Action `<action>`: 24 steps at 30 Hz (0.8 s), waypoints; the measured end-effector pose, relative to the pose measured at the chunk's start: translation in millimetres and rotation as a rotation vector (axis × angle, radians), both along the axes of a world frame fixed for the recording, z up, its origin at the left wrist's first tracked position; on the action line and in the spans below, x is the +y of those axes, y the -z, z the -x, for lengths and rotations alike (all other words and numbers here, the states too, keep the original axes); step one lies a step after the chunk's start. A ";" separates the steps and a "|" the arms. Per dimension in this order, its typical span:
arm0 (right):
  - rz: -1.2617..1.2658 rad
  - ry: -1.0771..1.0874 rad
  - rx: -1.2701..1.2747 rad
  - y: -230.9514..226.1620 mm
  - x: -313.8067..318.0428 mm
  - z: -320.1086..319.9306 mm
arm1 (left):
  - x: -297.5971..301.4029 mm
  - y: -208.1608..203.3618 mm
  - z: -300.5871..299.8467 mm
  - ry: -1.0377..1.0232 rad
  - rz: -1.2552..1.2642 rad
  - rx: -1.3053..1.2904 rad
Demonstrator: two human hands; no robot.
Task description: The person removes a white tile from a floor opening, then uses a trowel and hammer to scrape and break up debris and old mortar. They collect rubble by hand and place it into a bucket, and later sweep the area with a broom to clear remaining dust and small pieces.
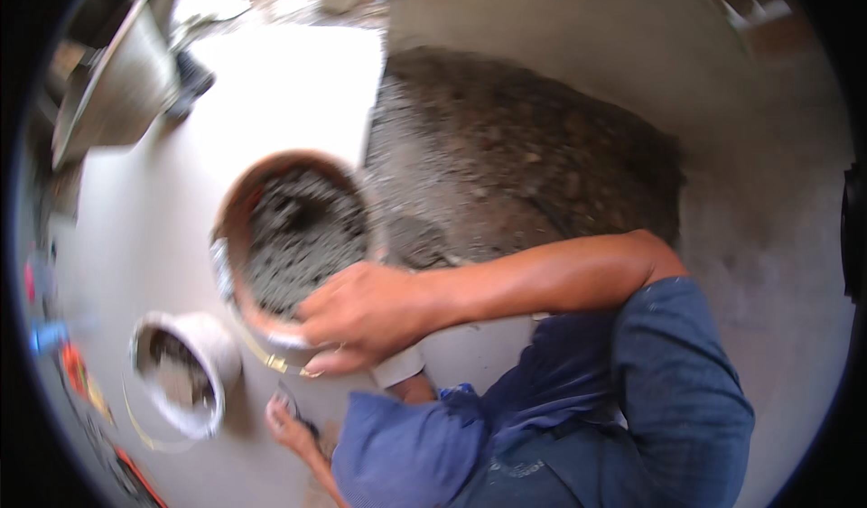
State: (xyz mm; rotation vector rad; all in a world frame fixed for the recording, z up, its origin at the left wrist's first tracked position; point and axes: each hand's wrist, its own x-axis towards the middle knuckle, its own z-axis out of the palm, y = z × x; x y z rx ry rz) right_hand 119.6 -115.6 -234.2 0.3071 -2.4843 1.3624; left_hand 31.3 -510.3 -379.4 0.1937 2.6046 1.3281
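My right hand (361, 314) reaches in from the right across the near rim of a round reddish-brown bucket (233, 196). Its fingers curl over the inner side and its thumb stays outside, so it is closed on the rim. Motion blurs the fingertips. Wet grey mortar (307, 228) with a rough surface fills much of the bucket. Beside my thumb, a thin wire handle with a yellowish grip (275, 362) hangs along the bucket's outside. My left hand does not show.
A smaller whitish bucket (221, 354), with grey residue inside, stands at left. Dark rubble soil (542, 147) lies beyond, beside a plain wall (560, 20). A large pale basin (126, 83) leans at upper left. A foot (287, 422) is on the floor near the buckets.
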 end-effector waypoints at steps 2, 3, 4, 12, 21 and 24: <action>-0.055 0.238 -0.302 39.1 65.8 -79.2 | 14.0 -12.8 23.7 -0.028 0.045 0.038; -0.187 0.344 -0.493 60.1 90.2 -116.7 | 26.6 -25.8 37.4 -0.019 -0.019 0.075; -0.327 0.452 -0.642 83.5 110.0 -150.0 | 46.0 -35.4 51.1 -0.045 -0.047 0.099; -0.040 0.484 -0.906 246.3 38.9 -234.9 | 266.3 -175.5 55.4 0.560 0.023 0.504; 0.388 0.880 -0.836 170.9 108.5 -320.5 | 379.2 -187.3 -13.7 1.156 0.269 0.439; 0.164 1.257 -0.672 179.2 168.2 -392.2 | 401.8 -170.3 -33.6 1.277 0.379 0.466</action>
